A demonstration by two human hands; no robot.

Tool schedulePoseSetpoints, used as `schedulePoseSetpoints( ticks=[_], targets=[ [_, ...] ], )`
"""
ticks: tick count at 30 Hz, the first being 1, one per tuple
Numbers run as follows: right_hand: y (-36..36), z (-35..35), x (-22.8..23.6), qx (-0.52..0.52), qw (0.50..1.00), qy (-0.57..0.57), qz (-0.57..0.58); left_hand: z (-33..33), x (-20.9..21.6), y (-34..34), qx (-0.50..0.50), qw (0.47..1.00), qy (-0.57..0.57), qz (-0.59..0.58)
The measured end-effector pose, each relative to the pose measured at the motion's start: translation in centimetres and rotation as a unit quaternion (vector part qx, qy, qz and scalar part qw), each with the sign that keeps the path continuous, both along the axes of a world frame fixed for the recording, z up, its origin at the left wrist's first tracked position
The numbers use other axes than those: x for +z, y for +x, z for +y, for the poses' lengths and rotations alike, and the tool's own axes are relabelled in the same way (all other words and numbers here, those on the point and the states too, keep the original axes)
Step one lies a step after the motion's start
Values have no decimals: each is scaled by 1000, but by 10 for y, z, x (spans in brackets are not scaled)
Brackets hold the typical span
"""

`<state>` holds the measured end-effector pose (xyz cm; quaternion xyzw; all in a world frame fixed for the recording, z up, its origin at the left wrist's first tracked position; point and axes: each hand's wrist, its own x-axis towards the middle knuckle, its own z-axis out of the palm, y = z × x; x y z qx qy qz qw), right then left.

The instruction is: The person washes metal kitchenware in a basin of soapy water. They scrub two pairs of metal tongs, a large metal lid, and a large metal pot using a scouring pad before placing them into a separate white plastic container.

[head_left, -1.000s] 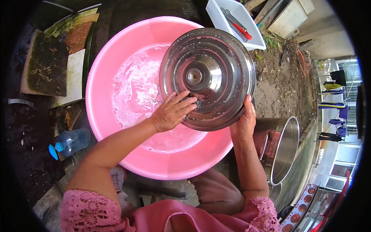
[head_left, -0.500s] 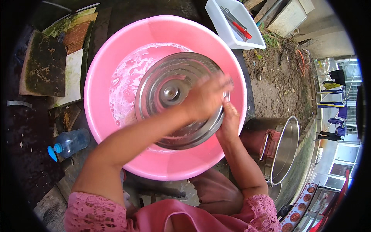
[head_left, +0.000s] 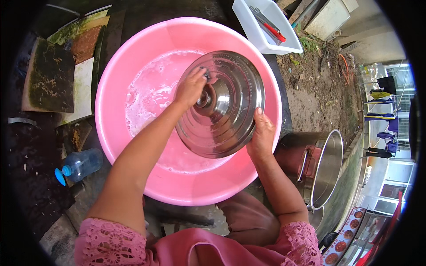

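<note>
A round stainless-steel pot lid (head_left: pixel 235 104) with a central knob (head_left: pixel 204 98) leans tilted in a large pink basin (head_left: pixel 116 88), partly over foamy water (head_left: pixel 151 99). My right hand (head_left: pixel 262 135) grips the lid's right rim, thumb on the upper face and the other fingers mostly hidden beneath. Across the lid, my left hand (head_left: pixel 191 91) is closed on a small dark scouring pad (head_left: pixel 207 74), pressed to the surface just above the knob. Only a bit of the pad shows past the fingertips.
A tall steel pot (head_left: pixel 306 166) lies on its side at the right. Beyond the basin stands a white tub (head_left: pixel 244 17) holding red-handled tongs (head_left: pixel 275 32). On the left are a blue pump bottle (head_left: pixel 84 165) and stained boards (head_left: pixel 49 80).
My left hand has swept from the lid's right rim leftward to above the knob. The lid has shifted slightly right and up, and tilts more steeply. My right hand still holds the rim.
</note>
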<state>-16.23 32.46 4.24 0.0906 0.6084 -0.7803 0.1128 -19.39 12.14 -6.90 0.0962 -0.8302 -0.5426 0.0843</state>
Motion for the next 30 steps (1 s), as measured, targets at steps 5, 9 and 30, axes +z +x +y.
schedulePoseSetpoints(
  ticks=[5, 9, 30],
  targets=[
    [8, 8, -27, 32, 997, 66, 11, 25, 25, -4, -80, 994, -45, 51],
    [2, 3, -29, -21, 999, 13, -48, 76, 54, 39, -158, 974, -32, 157],
    [-1, 16, -27, 36, 997, 40, -51, 79, 44, 24, -144, 958, -124, 214]
  ],
)
